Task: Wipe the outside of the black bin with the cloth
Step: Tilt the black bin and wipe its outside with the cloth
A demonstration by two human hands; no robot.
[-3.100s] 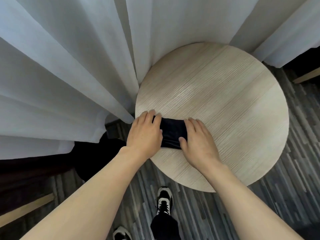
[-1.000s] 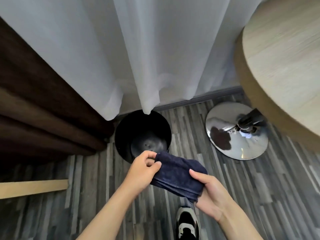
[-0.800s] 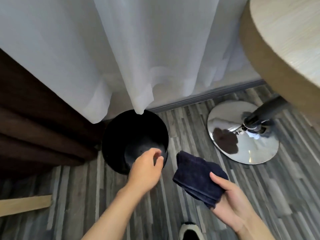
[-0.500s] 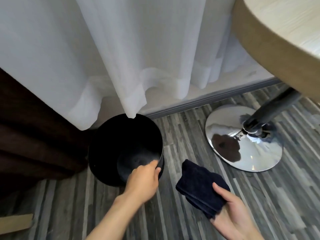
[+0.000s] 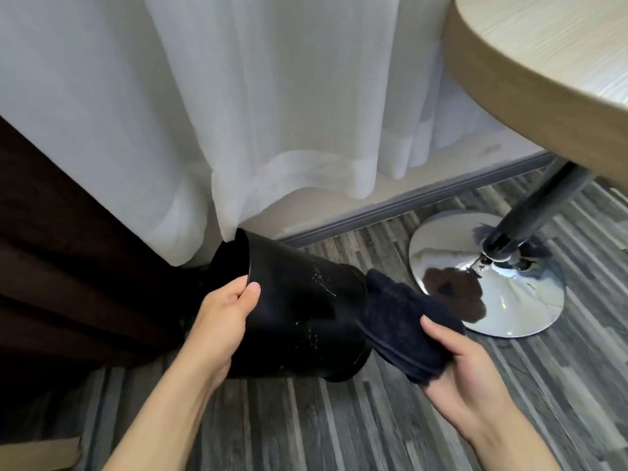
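Observation:
The black bin (image 5: 299, 307) is tipped over toward the left, its open mouth facing the curtains and its base near the floor at the right. White specks and streaks mark its side. My left hand (image 5: 222, 317) grips the bin's rim, thumb outside, fingers inside. My right hand (image 5: 465, 368) holds the folded dark blue cloth (image 5: 404, 324), which touches the bin's lower side near the base.
A white sheer curtain (image 5: 272, 113) hangs just behind the bin, touching its rim, with a dark brown drape (image 5: 68, 266) at the left. The round wooden table (image 5: 543, 62) overhangs at the upper right on a dark pole with a chrome base (image 5: 492, 270). Grey plank floor below.
My left hand let go of the cloth, took the bin's rim and tipped the bin onto its side. My right hand brought the cloth against the bin.

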